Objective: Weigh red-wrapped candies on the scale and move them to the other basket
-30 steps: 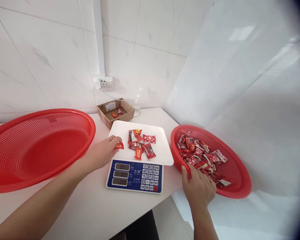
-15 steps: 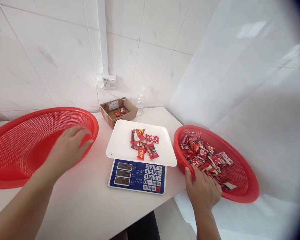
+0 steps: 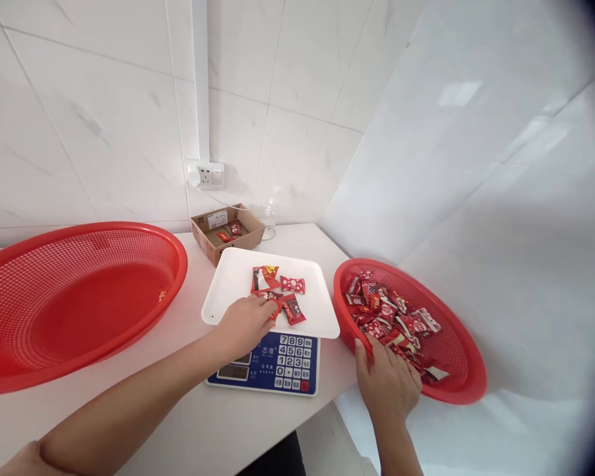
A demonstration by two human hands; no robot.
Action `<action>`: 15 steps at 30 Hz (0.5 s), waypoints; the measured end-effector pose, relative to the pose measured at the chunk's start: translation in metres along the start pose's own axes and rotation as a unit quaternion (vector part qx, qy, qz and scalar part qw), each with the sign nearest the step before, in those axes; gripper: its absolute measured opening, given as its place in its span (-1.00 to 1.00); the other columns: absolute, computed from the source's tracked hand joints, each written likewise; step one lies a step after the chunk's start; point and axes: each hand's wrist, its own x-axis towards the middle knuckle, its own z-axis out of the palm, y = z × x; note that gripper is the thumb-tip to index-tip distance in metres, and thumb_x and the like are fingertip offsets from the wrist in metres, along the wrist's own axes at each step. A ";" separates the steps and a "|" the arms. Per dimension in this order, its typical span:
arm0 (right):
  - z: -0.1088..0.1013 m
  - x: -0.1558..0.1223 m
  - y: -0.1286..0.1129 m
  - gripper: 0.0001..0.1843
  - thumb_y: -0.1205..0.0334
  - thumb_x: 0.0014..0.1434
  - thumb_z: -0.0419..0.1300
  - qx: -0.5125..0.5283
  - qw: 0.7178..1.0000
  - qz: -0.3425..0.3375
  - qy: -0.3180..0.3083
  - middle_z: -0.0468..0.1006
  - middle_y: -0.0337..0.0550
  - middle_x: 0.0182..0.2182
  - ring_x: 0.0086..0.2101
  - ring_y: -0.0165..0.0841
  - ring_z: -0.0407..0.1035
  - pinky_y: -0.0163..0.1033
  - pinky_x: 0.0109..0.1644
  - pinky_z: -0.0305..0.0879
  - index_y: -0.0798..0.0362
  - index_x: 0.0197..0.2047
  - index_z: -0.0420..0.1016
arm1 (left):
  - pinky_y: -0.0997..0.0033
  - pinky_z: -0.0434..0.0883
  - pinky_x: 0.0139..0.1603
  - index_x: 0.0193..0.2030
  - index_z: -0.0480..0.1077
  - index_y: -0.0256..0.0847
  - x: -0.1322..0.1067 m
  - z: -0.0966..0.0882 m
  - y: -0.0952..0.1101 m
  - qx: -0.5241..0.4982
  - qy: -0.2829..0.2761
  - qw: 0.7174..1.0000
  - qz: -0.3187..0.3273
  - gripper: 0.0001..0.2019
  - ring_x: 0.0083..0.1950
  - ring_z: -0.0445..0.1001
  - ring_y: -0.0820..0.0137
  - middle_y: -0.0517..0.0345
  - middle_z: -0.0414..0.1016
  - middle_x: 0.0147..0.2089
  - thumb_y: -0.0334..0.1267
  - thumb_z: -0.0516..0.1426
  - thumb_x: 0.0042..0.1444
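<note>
My left hand [image 3: 242,322] reaches over the white weighing tray [image 3: 233,281] of the scale [image 3: 286,360]. Its fingers are curled and pinch a red wrapped candy [image 3: 274,303] in the small pile on the tray. Three more candies [image 3: 280,284] lie just beyond the fingertips. My right hand [image 3: 387,380] grips the near rim of the small red basket [image 3: 456,390], which holds many red candy wrappers [image 3: 391,311]. One small candy [image 3: 162,295] lies inside the large red basket [image 3: 79,304] on the left.
A cardboard box [image 3: 205,241] with a few candies stands behind the scale by the tiled wall. A clear plastic bottle [image 3: 270,215] stands beside it, under a wall socket [image 3: 211,175]. The small basket hangs past the white counter's right edge [image 3: 327,396].
My left hand left the tray with a candy, went to the large red basket, and has come back to the candies on the tray. A candy now lies in that basket. My right hand stayed.
</note>
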 end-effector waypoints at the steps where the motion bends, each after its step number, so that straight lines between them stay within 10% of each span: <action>1: 0.000 0.000 0.000 -0.61 0.02 0.28 0.04 0.001 1.000 0.002 -0.001 0.57 -0.09 -0.49 -0.43 -0.30 0.36 -0.19 -0.21 0.11 0.12 -0.17 0.56 | 0.24 0.43 -0.13 -0.18 0.41 -0.15 -0.002 0.000 -0.002 -0.005 0.001 1.000 -0.005 -0.83 -0.10 0.50 0.21 0.03 0.54 -0.18 -0.36 0.00 0.19; 9: -0.001 0.002 0.000 -0.61 0.03 0.28 0.05 -0.002 1.000 -0.016 0.022 0.57 -0.10 -0.51 -0.45 -0.32 0.32 -0.22 -0.20 0.09 0.15 -0.20 0.57 | 0.24 0.45 -0.16 -0.02 0.39 -0.13 -0.031 -0.025 -0.029 -0.043 0.036 0.996 -0.067 -0.69 -0.10 0.50 0.23 0.02 0.53 -0.10 -0.34 -0.11 0.23; 15: 0.000 0.001 -0.001 -0.61 0.02 0.27 0.04 0.002 1.000 0.002 0.011 0.57 -0.11 -0.51 -0.45 -0.29 0.34 -0.21 -0.21 0.09 0.12 -0.20 0.57 | 0.18 0.40 0.03 0.09 0.38 -0.06 -0.024 -0.029 -0.024 -0.032 -0.001 0.999 0.000 -0.68 0.05 0.41 0.21 0.04 0.48 0.02 -0.26 -0.06 0.28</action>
